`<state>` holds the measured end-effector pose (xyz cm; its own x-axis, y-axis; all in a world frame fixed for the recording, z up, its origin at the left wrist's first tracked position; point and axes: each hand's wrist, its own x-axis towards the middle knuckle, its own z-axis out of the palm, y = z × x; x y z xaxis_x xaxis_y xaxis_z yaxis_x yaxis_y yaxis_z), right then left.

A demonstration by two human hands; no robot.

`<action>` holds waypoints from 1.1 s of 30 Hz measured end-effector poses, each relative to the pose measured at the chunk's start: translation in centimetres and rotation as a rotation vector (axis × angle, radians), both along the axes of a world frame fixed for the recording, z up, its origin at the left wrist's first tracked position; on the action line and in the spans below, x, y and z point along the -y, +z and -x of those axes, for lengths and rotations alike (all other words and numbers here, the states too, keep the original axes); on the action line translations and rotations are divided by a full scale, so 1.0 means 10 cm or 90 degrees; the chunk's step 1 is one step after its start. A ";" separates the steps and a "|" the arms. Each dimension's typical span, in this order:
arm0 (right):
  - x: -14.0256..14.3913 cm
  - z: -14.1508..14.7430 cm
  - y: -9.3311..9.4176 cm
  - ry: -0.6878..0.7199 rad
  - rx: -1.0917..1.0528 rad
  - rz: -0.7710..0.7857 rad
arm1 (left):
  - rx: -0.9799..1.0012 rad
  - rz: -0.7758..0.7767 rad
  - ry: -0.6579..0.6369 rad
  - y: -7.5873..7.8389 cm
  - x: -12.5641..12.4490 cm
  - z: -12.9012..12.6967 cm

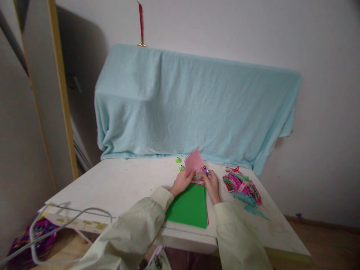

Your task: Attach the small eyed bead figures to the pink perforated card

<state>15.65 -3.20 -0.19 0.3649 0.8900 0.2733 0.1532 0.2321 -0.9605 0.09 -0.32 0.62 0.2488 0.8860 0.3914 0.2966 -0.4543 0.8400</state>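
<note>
My left hand (pixel 183 181) grips the lower corner of a square of pink paper (pixel 194 161), whose edges are lined with small punched holes. In my right hand (pixel 211 183) is a small purple paper punch (pixel 207 172) with cartoon eyes, held at the paper's lower right corner; its jaws are hidden. Below both hands lies a stack of green paper (pixel 187 208), with a red edge peeking out on its right. Two small green punches with eyes stand behind my left hand, the farther green punch (pixel 178 159) near the cloth and the nearer green punch (pixel 181 168) by my fingers.
A pile of punched paper strips (pixel 243 187) in pink, red, green and blue lies to the right on the white table (pixel 120 183). A light blue cloth (pixel 197 108) drapes over something at the back. Grey cable (pixel 70 217) loops across the left front edge.
</note>
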 end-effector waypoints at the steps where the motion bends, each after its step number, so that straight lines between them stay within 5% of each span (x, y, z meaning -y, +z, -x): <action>1: 0.00 0.00 0.02 0.019 -0.031 0.004 | 0.000 0.000 0.003 0.00 0.00 0.00; 15: 0.07 0.09 0.21 0.128 -0.200 -0.001 | -0.006 0.023 0.006 -0.02 -0.03 0.04; 25: 0.13 0.10 0.29 0.100 -0.169 -0.001 | 0.028 0.028 0.030 -0.03 -0.05 0.06; 33: 0.10 0.11 0.23 0.177 -0.179 0.022 | 0.014 0.052 -0.025 -0.05 -0.05 0.04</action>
<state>14.58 -4.15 2.08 0.1651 0.9724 0.1648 -0.1813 0.1942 -0.9641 -0.30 0.13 0.13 0.2763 0.9049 0.3237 0.2609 -0.3948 0.8809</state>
